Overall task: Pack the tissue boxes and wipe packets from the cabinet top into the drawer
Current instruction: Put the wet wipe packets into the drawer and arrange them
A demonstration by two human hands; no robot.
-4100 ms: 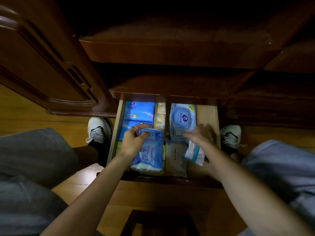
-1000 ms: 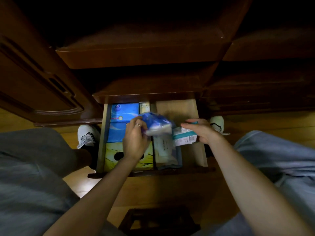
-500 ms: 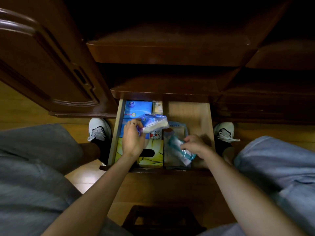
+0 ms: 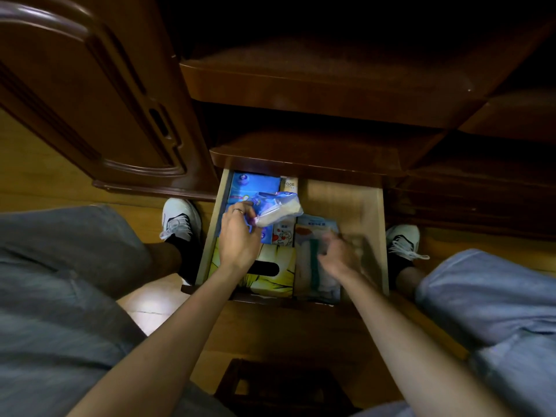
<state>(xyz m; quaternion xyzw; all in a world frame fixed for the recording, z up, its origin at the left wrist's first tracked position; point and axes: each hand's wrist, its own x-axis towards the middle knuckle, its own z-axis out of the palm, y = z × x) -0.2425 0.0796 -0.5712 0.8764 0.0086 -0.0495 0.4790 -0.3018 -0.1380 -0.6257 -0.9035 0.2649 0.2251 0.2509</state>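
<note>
A dark brown carved wooden cabinet door [image 4: 90,109] stands open at the far left, above a warm yellow wooden floor [image 4: 36,176]. A knee in grey-blue trousers [image 4: 60,281] fills the lower left, with a white lace-up sneaker [image 4: 180,219] planted on the floor just beside the pale wooden pull-out drawer [image 4: 379,224].

Inside the drawer, along its left side, a blue tissue box [image 4: 254,183] lies at the back with a small cream packet printed "face" [image 4: 290,185] just beside it, and a yellow cartoon-printed tissue box with a black oval slot [image 4: 270,270] sits at the front. The left hand [image 4: 237,239], a ring on one finger, hovers over these boxes with its fingers curled around a crumpled blue-and-clear wipe packet [image 4: 275,207], held above the drawer contents.

In the middle of the drawer lie pale wipe packets with a teal stripe [image 4: 310,266]. The right hand [image 4: 338,255] is over them, blurred by motion; whether its fingers are apart or gripping anything cannot be told. The right part of the drawer shows bare wood.

Above, dark wooden shelves of the cabinet [image 4: 301,85] overhang the drawer. At the right, a second white sneaker [image 4: 403,239] and the other trouser knee [image 4: 496,311]. A dark wooden stool frame [image 4: 282,386] sits at the bottom centre.
</note>
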